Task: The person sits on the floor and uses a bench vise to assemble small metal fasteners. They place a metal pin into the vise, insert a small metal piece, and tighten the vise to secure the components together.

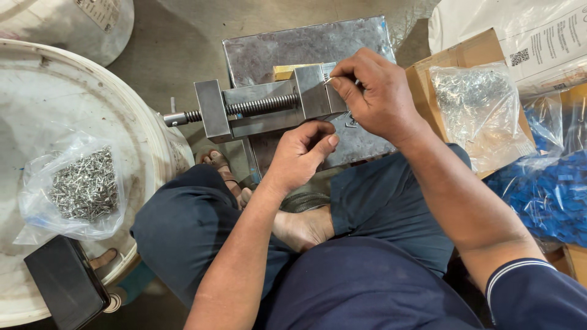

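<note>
A small steel vise (263,107) with a threaded screw lies on a metal block (287,46) in front of my crossed legs. My right hand (376,95) pinches a thin metal pin (332,79) at the vise's right jaw, beside a yellowish piece clamped there. My left hand (299,153) is curled just below the vise's near side, fingers closed; I cannot tell whether it holds anything small.
A clear bag of small metal pins (82,186) rests on a large white tub lid (36,110) at left, with a black case (64,284) nearby. At right, a cardboard box (471,55) carries another bag of metal parts (480,110), beside bags of blue plastic pieces (547,195).
</note>
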`<state>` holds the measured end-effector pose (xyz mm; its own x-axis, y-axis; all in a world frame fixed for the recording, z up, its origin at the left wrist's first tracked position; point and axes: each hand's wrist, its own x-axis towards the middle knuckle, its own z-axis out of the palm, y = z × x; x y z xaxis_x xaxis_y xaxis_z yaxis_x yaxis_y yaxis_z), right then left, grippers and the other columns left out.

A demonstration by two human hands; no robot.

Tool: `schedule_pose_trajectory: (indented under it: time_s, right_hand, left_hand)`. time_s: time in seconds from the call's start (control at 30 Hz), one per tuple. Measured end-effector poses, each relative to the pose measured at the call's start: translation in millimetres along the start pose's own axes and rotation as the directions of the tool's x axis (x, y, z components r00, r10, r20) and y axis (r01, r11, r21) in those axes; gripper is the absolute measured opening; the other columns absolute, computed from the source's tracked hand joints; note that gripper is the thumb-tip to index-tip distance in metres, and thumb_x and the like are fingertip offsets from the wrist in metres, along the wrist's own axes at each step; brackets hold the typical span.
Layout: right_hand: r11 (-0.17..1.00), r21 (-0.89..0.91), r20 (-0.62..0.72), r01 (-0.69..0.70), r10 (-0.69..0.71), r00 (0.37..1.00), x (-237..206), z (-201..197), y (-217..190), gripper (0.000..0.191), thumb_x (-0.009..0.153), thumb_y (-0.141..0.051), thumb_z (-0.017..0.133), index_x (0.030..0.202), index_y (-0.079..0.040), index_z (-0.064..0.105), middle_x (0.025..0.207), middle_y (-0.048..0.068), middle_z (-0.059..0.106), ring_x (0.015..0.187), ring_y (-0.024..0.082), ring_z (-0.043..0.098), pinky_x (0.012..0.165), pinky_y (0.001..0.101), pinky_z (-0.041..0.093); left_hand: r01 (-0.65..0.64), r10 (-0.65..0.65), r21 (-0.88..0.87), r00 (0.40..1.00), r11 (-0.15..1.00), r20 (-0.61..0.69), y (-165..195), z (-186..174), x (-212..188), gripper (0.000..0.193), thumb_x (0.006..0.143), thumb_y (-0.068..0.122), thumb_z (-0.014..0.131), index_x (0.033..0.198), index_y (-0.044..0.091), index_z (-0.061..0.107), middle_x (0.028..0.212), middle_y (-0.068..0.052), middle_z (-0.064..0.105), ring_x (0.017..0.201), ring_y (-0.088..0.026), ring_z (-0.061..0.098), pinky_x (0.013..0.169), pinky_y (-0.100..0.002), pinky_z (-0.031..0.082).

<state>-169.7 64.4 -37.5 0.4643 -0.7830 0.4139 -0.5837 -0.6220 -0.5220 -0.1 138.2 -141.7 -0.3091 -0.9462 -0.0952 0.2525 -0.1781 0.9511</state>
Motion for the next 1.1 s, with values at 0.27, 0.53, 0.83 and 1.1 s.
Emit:
schedule_pose_trajectory:
  time_s: [0.27,0.53,0.83,1.1]
  right_hand:
    - [0.999,-0.024,0.041,0.042,-0.041,0.998,2,-4,3,0.008,0.102,-0.006,0.075,0.108,-0.004,0.069,0.098,0.010,0.066,0.085,0.026,0.067,0.074,0.0349,0.052]
    - [0.987,0.117,0.051,-0.106,0.100,0.994,-12,-5,12,0.032,0.100,-0.007,0.073,0.132,-0.008,0.067,0.120,0.009,0.066,0.101,0.020,0.071,0.085,0.0329,0.061]
    - [0.983,0.150,0.306,-0.109,0.059,0.950,-11,-2,37,0.105,0.071,-0.024,0.093,0.159,-0.009,0.037,0.147,0.018,0.055,0.127,0.033,0.058,0.093,0.0384,0.056]
    - [0.977,0.181,0.191,-0.111,0.076,0.979,-22,-1,33,0.097,0.072,-0.024,0.093,0.153,-0.006,0.043,0.141,0.017,0.059,0.125,0.035,0.058,0.093,0.0396,0.055]
  left_hand:
    - [-0.025,0.026,0.050,1.000,0.998,-0.011,-1,0,0,0.029,0.098,0.022,0.072,0.116,0.000,0.069,0.086,0.004,0.067,0.073,-0.003,0.055,0.064,-0.022,0.048]
    - [-0.117,0.118,0.076,0.993,0.990,-0.005,-1,0,-1,0.027,0.100,0.020,0.072,0.117,-0.001,0.069,0.089,0.004,0.068,0.078,-0.002,0.056,0.069,-0.021,0.050]
    - [-0.160,0.197,0.193,0.962,0.968,-0.191,5,7,-11,0.020,0.102,0.016,0.069,0.110,-0.002,0.072,0.083,0.000,0.068,0.071,-0.003,0.053,0.064,-0.021,0.046]
    - [-0.139,0.144,0.039,0.958,0.990,-0.247,2,13,-9,0.023,0.103,0.018,0.066,0.105,-0.003,0.072,0.091,-0.006,0.074,0.078,-0.009,0.066,0.069,-0.024,0.055]
